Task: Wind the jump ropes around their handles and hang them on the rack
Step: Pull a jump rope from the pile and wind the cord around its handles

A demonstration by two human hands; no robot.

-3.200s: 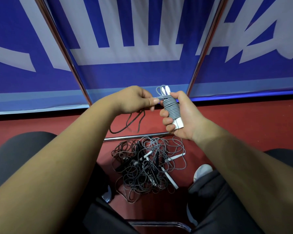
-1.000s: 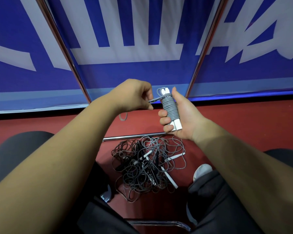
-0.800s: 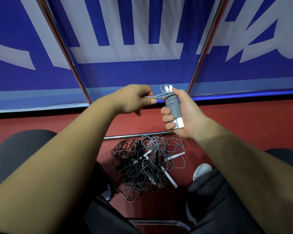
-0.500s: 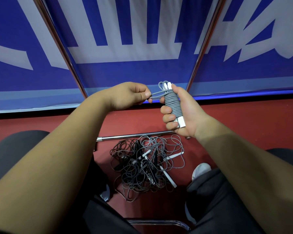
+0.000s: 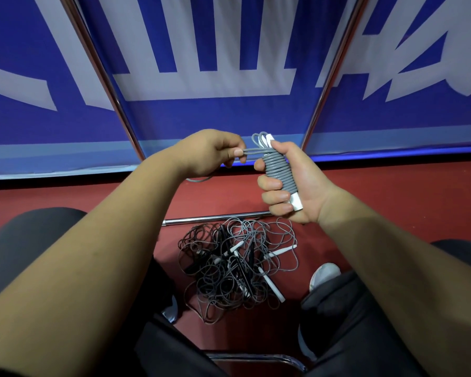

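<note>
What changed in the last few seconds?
The left hand has circled the white handles, winding on more grey rope: the dangling tail, long before, is now a short stub under that hand, which pinches the strand. The right hand holds the handles as before; the tangled rope pile on the red floor is unmoved.

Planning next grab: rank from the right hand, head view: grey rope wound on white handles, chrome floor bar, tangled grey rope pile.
1. Wound grey rope: held in right hand.
2. Chrome floor bar: just below.
3. Tangled rope pile: lower, centre.
</note>
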